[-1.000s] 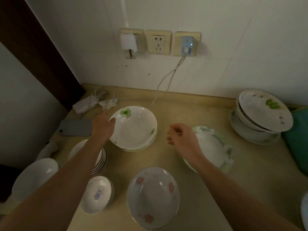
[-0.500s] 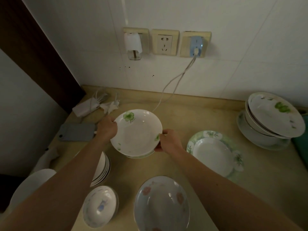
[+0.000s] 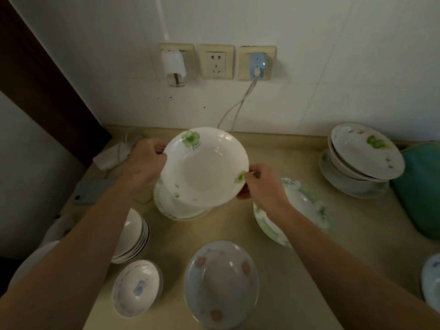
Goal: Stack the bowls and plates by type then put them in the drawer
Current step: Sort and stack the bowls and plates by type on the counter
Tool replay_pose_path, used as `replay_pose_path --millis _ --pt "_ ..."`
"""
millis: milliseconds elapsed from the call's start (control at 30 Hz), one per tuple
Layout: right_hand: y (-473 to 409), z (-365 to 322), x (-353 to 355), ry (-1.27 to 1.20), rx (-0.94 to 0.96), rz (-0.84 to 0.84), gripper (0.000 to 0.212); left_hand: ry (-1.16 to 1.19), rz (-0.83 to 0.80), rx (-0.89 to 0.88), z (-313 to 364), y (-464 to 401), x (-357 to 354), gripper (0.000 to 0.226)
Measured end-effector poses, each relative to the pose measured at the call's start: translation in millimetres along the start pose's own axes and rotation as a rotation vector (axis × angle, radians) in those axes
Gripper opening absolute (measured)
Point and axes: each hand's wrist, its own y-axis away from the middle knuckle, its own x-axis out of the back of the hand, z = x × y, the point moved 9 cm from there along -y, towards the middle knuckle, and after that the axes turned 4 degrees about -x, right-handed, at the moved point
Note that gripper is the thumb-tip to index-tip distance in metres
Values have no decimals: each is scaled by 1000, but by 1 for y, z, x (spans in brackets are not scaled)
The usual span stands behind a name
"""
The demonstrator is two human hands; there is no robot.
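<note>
A white clover-print plate (image 3: pixel 206 166) is held up above the counter, tilted toward me. My left hand (image 3: pixel 146 160) grips its left rim and my right hand (image 3: pixel 262 185) grips its right rim. Directly beneath it lies a green-rimmed plate (image 3: pixel 175 210) on the counter. A green floral plate (image 3: pixel 307 206) sits behind my right wrist. A stack of clover plates (image 3: pixel 364 156) stands at the back right. Near me are a pink-flower bowl (image 3: pixel 221 282), a small blue-print bowl (image 3: pixel 137 287) and a stack of white bowls (image 3: pixel 133 236).
A phone (image 3: pixel 91 190) and a white charger (image 3: pixel 110 156) lie at the back left. A cable (image 3: pixel 238 108) hangs from the wall sockets. A teal object (image 3: pixel 421 186) borders the right side. Another bowl (image 3: pixel 432 279) shows at the right edge, and a white plate (image 3: pixel 26 265) at the left.
Both hands closed on the clover plate and lifted it off the green-rimmed plate, which is now uncovered below it.
</note>
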Motion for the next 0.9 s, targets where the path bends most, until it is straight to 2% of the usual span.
replay_pose_path --millis 233,467,733,900 --pt "72 47 90 22 -60 236 18 198 -350 -21 43 52 -79 39" --pt "154 110 156 -18 -131 403 11 189 -658 -95 83 120 -153 46" --pt "197 173 204 -23 -164 417 16 -32 -833 -127 94 182 -205 51" --pt "203 201 217 5 -175 364 19 -254 -876 -178 92 208 -226 39"
